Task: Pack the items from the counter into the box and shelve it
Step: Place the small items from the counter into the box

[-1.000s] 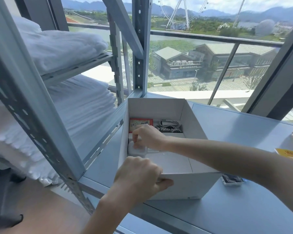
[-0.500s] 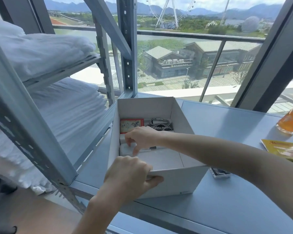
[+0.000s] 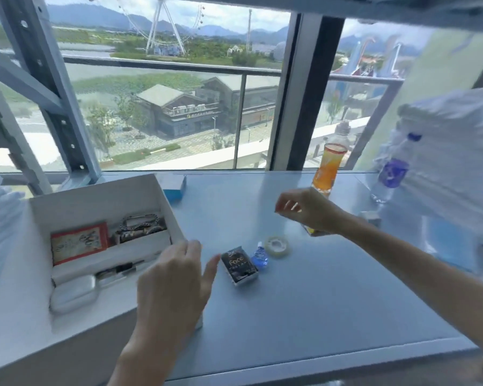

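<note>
An open white box (image 3: 17, 310) sits at the left of the counter. Inside it lie a red card pack (image 3: 78, 242), a chain bracelet (image 3: 140, 222), a pen (image 3: 120, 270) and a white case (image 3: 73, 293). My left hand (image 3: 176, 282) rests with straight fingers at the box's right wall. My right hand (image 3: 307, 208) hovers above the counter, fingers loosely curled, holding nothing. On the counter between the hands lie a black packet (image 3: 239, 267), a small blue bottle (image 3: 260, 257) and a tape roll (image 3: 277, 246).
An orange drink bottle (image 3: 329, 165) stands behind my right hand, and a water bottle (image 3: 391, 174) further right. A small blue box (image 3: 175, 186) sits behind the white box. A metal shelf frame (image 3: 59, 101) rises at the left. White bundles lie at the right.
My right hand has come out of the box and moved right over the counter. My left hand has let go of the box's front edge. The view has swung right.
</note>
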Tool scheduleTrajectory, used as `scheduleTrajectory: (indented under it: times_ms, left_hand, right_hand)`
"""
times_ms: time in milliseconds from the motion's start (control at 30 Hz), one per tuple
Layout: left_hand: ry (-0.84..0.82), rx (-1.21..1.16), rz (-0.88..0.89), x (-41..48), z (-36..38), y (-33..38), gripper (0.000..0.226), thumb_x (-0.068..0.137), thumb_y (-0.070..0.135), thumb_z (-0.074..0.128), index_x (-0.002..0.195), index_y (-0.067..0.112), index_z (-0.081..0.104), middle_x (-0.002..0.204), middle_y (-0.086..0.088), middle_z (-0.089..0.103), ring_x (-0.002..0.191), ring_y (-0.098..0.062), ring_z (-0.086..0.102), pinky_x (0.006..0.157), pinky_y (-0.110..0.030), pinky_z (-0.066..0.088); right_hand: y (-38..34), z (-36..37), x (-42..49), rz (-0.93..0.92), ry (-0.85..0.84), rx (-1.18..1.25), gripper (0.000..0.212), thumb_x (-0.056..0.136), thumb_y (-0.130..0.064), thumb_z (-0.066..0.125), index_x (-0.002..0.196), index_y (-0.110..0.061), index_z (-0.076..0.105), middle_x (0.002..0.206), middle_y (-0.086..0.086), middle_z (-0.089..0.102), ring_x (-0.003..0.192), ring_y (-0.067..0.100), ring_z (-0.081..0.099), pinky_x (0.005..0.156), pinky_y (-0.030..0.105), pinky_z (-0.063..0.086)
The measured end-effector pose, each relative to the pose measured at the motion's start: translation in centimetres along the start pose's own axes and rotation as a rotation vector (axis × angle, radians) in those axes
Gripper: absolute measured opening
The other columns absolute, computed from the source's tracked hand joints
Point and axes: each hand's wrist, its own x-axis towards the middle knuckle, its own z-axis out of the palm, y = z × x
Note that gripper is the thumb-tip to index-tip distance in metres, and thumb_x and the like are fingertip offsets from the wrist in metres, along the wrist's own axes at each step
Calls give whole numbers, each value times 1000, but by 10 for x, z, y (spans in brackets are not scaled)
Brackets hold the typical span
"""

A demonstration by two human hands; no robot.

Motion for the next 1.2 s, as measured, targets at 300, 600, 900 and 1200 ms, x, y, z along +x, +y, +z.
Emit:
scheduleTrajectory:
  times_ms: [300, 600, 900, 1200]
  left_hand:
    - [-123, 108, -277, 15, 30, -2, 29, 91, 45, 33, 85, 22, 50, 90, 1, 56, 76, -28, 57, 65, -32, 41]
    - [-34, 188, -231, 10, 25, -1, 25, 90, 43, 42, 98, 22, 54, 89, 1, 67, 74, -28, 62, 58, -29, 31]
    - [12, 57, -56, -40, -2, -46, 74, 79, 77, 12, 130, 30, 39, 83, 16, 64, 66, -11, 65, 56, -28, 45]
    - [-130, 171, -127, -76, -36, -128, 91, 56, 91, -2, 87, 31, 59, 71, 7, 67, 72, -17, 64, 64, -30, 48]
  right_hand:
    - [191, -16, -76, 579, -127, -289, 44, 87, -5, 49, 130, -15, 52, 138, 5, 46, 122, 27, 47, 97, 38, 42]
    - [236, 5, -64, 714, -172, -289, 51, 88, -23, 55, 136, -15, 41, 134, 14, 39, 119, 36, 47, 98, 37, 42]
    - [151, -21, -18, 625, -491, -374, 24, 63, -36, 71, 62, -13, 65, 63, 3, 71, 63, 14, 63, 67, 27, 52]
    - [-65, -9, 51, -107, -234, 112, 44, 68, -27, 81, 105, -19, 58, 98, -1, 64, 88, 14, 60, 71, 28, 50]
